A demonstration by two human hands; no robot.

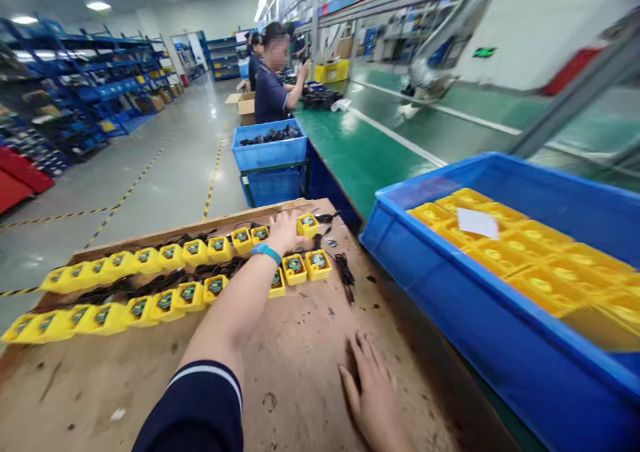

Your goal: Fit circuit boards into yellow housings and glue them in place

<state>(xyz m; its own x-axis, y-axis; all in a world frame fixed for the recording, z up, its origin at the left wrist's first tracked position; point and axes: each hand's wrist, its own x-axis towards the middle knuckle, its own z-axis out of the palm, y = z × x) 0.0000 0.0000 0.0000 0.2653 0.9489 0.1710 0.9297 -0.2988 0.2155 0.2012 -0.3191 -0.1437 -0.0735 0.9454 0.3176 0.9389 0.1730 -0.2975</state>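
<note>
At the far left I log blue steel shelving [85,72] loaded with parts bins. On the scarred brown wooden table [280,385], two rows of yellow plastic box housings [167,257] lie in line, each with a dark label on top, and black cables [150,282] run between the rows. The left hand [284,232] extends from a navy sleeve on a nearly straight forearm, with a blue wristband [267,254] at the wrist. It is open and palm down over the right end of the far row, beside an end yellow housing [307,224], and I see no grip. I judge that contact here should stay light and from above, so that neighbouring housings keep their line. Further right, a loose black cable [344,272] lies on the wood. The right hand [367,385] rests open and flat near the table's edge, holding nothing. At the right, a blue plastic crate [520,372] holds yellow trays [520,259] and a white paper sheet [477,223]. Beyond, a co-worker [270,95] in a navy shirt stands by a blue crate of black parts [269,149].
</note>
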